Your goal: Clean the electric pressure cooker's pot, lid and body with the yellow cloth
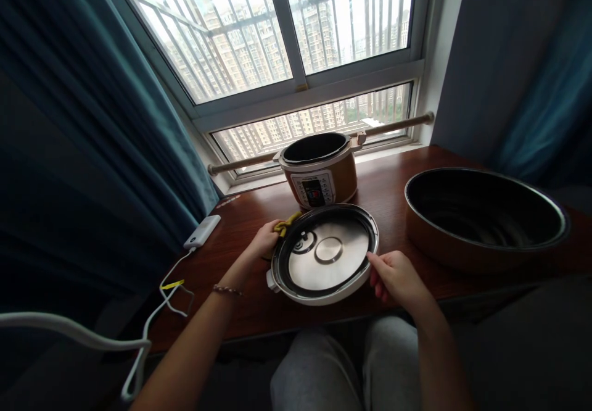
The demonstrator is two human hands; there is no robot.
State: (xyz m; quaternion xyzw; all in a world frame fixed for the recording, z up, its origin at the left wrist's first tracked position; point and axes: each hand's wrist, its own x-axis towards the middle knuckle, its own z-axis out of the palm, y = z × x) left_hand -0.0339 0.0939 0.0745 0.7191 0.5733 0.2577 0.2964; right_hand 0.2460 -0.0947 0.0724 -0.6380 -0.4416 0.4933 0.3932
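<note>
"Where is the lid (329, 269) now?"
"It is at the desk (386, 179), before the cooker (345, 182), with its metal inside facing upward."
"And the hands?"
"The right hand (393, 275) pinches its rim between thumb and fingers. The left hand (266, 238) grasps a yellow cloth (285, 223) at the opposite edge."
"What stands at the right?"
"A wide pot (423, 235), apart from the lid."

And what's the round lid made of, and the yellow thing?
The lid looks like metal in the middle, maybe steel, because it's silvery and shiny; its evenly pale rim suggests smooth plastic. The yellow thing is probably soft cloth: it bunches into folds.
</note>
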